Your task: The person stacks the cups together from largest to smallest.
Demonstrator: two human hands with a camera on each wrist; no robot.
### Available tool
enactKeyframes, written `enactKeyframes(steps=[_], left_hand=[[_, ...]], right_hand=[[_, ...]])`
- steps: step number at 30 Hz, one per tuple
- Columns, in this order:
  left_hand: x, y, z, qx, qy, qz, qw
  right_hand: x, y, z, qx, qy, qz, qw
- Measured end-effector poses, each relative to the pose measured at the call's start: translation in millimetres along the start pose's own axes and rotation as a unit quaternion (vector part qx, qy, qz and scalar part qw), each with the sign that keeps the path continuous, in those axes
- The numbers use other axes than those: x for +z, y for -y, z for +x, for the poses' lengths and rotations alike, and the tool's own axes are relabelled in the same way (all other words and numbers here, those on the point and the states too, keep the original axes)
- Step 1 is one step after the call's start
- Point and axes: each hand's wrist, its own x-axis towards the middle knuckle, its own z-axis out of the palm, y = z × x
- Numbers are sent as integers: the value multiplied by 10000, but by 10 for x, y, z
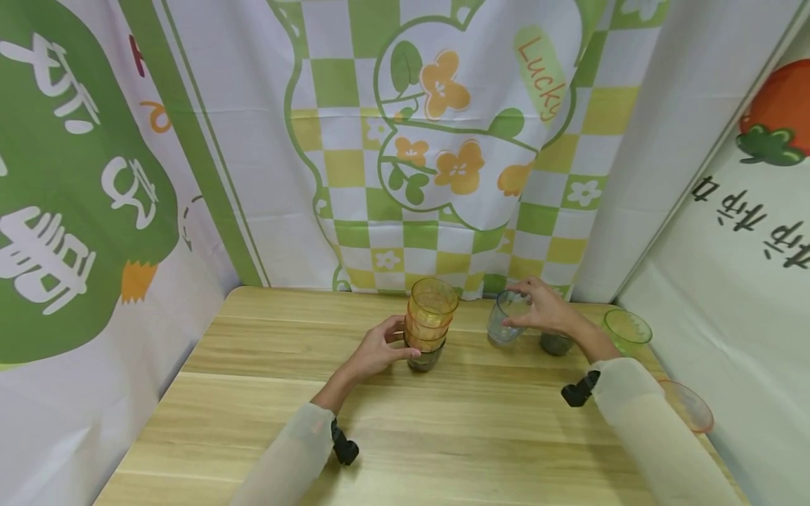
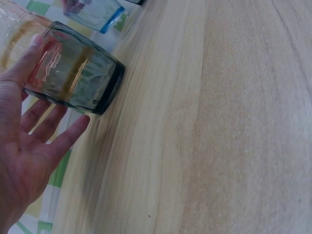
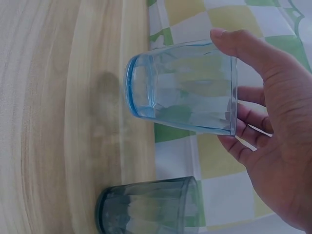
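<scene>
Around a stack of nested tumblers (image 1: 432,320), my left hand (image 1: 380,349) curls its thumb and fingers. The stack has amber and orange tumblers above and a dark grey-green tumbler (image 2: 80,70) at the bottom. A clear blue tumbler (image 3: 180,87) is pinched near its rim by the thumb and fingers of my right hand (image 1: 543,307). It is upright, and its base seems slightly off the table. Beside it, partly under the right forearm, stands another dark grey tumbler (image 3: 146,207).
A yellow-green tumbler (image 1: 628,330) stands at the table's back right corner. A pinkish-red clear vessel (image 1: 686,406) shows at the right edge, partly behind the right sleeve. Printed curtains hang behind the wooden table (image 1: 253,393) and at both sides.
</scene>
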Motion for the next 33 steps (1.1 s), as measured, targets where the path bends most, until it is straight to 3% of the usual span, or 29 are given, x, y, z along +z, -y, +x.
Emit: enactKeyframes(steps=[33], left_hand=[[-1,-10,-9,-53,14,10,10000]], right_hand=[[-263,328,-70,-579,-677,-43,9960]])
